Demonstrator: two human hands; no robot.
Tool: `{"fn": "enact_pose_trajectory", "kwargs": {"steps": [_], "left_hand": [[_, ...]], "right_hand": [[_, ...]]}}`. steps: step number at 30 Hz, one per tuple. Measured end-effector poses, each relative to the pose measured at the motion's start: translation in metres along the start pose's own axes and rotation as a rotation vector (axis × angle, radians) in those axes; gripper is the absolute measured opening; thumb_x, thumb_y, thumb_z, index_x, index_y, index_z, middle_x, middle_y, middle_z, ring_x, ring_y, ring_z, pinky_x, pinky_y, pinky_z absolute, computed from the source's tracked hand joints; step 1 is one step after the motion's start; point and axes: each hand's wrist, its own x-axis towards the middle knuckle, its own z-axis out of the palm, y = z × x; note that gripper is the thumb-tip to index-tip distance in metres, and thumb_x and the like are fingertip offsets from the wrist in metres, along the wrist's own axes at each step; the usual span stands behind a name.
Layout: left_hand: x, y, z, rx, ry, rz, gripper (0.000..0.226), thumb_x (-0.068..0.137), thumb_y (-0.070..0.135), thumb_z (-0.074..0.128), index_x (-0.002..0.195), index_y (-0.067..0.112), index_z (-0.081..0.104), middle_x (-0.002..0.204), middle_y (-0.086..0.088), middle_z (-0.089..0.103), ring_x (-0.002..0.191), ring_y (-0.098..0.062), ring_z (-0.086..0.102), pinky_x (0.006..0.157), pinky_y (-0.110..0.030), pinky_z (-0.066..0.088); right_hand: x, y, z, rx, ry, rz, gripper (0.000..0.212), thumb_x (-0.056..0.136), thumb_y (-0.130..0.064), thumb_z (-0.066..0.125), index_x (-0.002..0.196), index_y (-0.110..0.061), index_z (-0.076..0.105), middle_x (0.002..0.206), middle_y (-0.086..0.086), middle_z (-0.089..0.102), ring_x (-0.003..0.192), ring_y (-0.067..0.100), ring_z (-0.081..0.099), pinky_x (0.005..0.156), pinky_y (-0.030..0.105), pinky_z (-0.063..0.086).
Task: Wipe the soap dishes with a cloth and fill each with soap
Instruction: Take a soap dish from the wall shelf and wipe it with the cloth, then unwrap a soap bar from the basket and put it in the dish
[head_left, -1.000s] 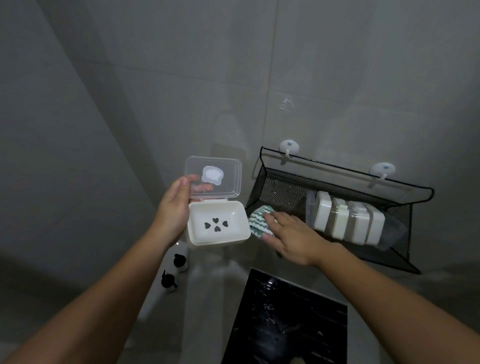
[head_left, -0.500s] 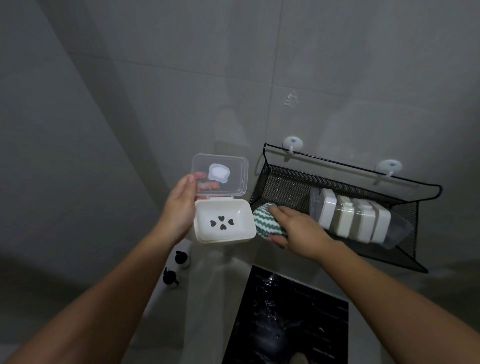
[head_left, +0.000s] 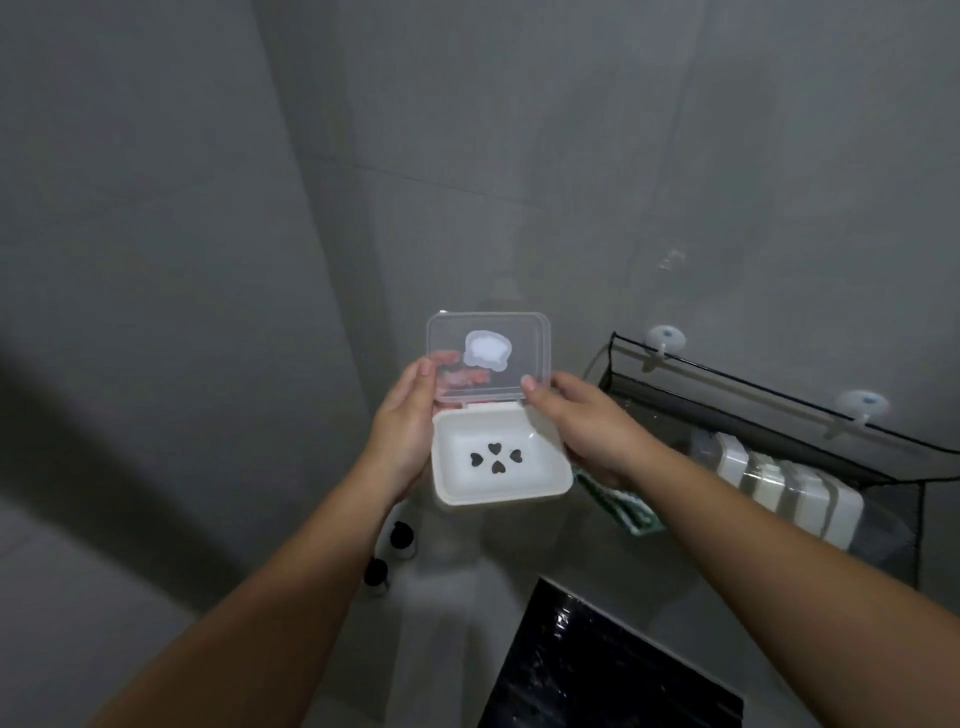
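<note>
I hold a white soap dish (head_left: 500, 498) with heart-shaped drain holes in front of the wall. Its clear hinged lid (head_left: 488, 364) stands open and upright. My left hand (head_left: 402, 431) grips the dish's left side, fingers behind the lid. My right hand (head_left: 587, 431) is at the dish's right side with its thumb on the lid's lower right corner. A green and white striped cloth (head_left: 623, 506) hangs from under that hand. The tray of the dish holds nothing.
A black mesh basket (head_left: 769, 415) hangs on two wall hooks at the right, with several white soap dishes (head_left: 789, 488) standing in a row inside. Two dark-capped bottles (head_left: 400, 538) stand below by the wall. A glossy black surface (head_left: 597, 670) lies low in view.
My right hand has lifted the cloth out of the basket and come left to the dish, its thumb now on the lid. The view has shifted left.
</note>
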Motion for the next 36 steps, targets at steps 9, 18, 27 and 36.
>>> {"fn": "enact_pose_trajectory", "kwargs": {"steps": [9, 18, 27, 36], "left_hand": [[-0.051, 0.021, -0.054, 0.102, 0.259, -0.035, 0.029, 0.103, 0.035, 0.033, 0.11, 0.023, 0.058, 0.101, -0.003, 0.074, 0.096, -0.021, 0.069, 0.09, -0.037, 0.051], [-0.152, 0.016, -0.059, 0.297, 0.706, -0.157, 0.022, 0.097, 0.036, 0.05, 0.104, 0.019, 0.062, 0.101, -0.002, 0.071, 0.095, -0.015, 0.067, 0.092, -0.033, 0.05], [-0.331, -0.002, -0.019, 0.282, 1.434, -0.211, 0.047, 0.102, 0.043, 0.028, 0.101, 0.017, 0.067, 0.098, 0.003, 0.069, 0.091, -0.005, 0.064, 0.087, -0.021, 0.047], [-0.521, -0.004, 0.023, 0.177, 1.815, -0.229, 0.047, 0.101, 0.044, 0.03, 0.104, 0.016, 0.068, 0.099, 0.001, 0.072, 0.09, -0.007, 0.067, 0.079, -0.022, 0.049]], "right_hand": [[0.013, -0.012, 0.07, -0.053, -0.221, -0.126, 0.013, 0.092, -0.023, 0.06, 0.083, -0.015, 0.06, 0.074, 0.005, 0.062, 0.064, 0.019, 0.057, 0.064, 0.033, 0.047], [-0.003, 0.01, 0.121, -0.18, -0.669, -0.159, 0.02, 0.088, -0.038, 0.062, 0.081, -0.019, 0.062, 0.077, 0.006, 0.063, 0.071, 0.022, 0.056, 0.072, 0.038, 0.048], [-0.136, 0.059, 0.188, -0.345, -1.167, -0.162, 0.028, 0.096, -0.035, 0.051, 0.074, -0.018, 0.058, 0.068, -0.004, 0.061, 0.062, 0.013, 0.056, 0.065, 0.03, 0.044], [-0.304, 0.076, 0.244, -0.446, -1.618, -0.271, 0.01, 0.098, -0.02, 0.049, 0.1, -0.015, 0.057, 0.078, 0.001, 0.063, 0.061, 0.01, 0.062, 0.056, 0.024, 0.05]]}}
